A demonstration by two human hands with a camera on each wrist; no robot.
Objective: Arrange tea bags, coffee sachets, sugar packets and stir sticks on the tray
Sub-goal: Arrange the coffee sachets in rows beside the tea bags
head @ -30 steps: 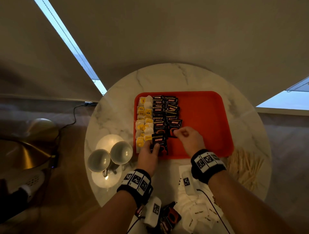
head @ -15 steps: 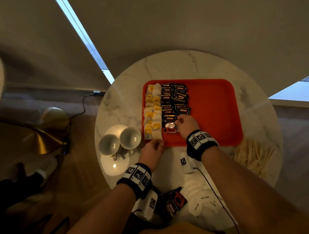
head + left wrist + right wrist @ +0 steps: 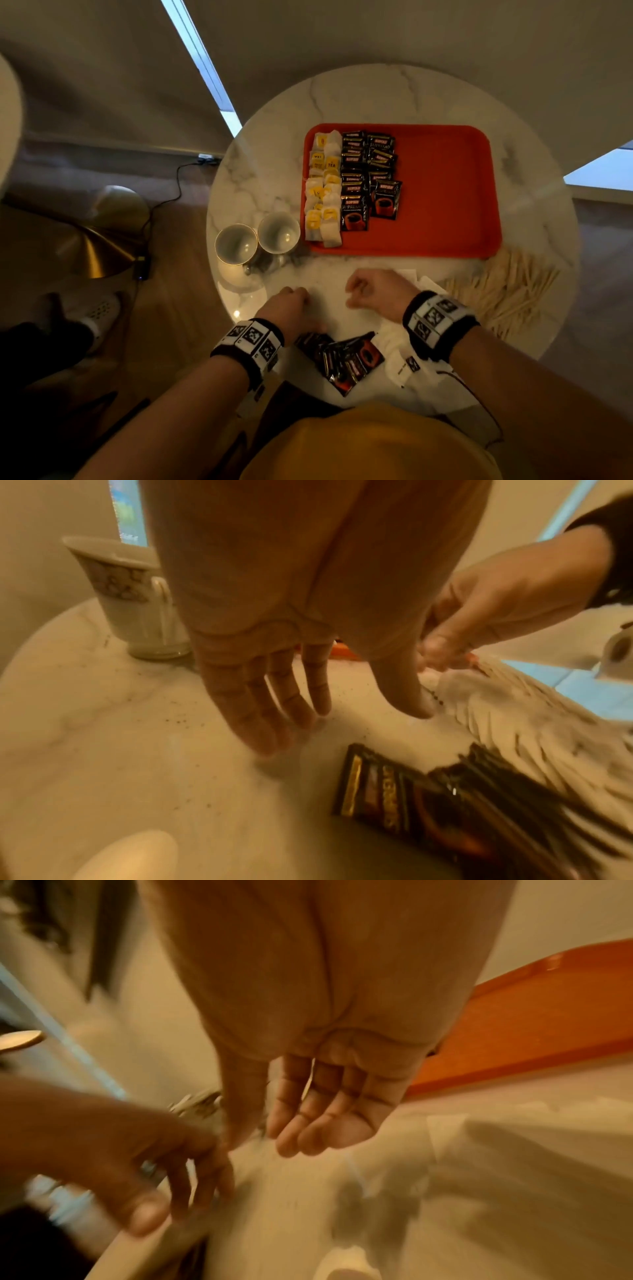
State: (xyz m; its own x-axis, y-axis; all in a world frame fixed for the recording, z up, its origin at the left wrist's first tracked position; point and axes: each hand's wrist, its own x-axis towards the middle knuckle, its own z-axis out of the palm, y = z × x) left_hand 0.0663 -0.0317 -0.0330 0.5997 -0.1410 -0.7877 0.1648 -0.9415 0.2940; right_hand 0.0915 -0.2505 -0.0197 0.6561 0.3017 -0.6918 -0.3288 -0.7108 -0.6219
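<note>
The red tray [image 3: 445,192] holds a column of tea bags [image 3: 323,192] along its left side and two columns of dark coffee sachets [image 3: 370,178] beside them. Loose coffee sachets [image 3: 342,359] [image 3: 377,791] lie on the near part of the table, with white sugar packets [image 3: 411,370] to their right. Stir sticks [image 3: 496,291] are heaped right of the tray's near corner. My left hand [image 3: 291,305] [image 3: 342,723] hangs empty over the marble, fingers relaxed. My right hand [image 3: 370,291] [image 3: 298,1137] hovers empty just before the tray's near edge, fingers loosely curled.
Two white cups [image 3: 236,243] [image 3: 279,233] stand on saucers left of the tray on the round marble table [image 3: 376,92]. The tray's right half is bare red. A brass lamp base [image 3: 99,253] and a cable lie on the floor to the left.
Both hands have drawn back off the tray toward me and now hover over the near table. The coffee sachet my right hand touched stays on the tray.
</note>
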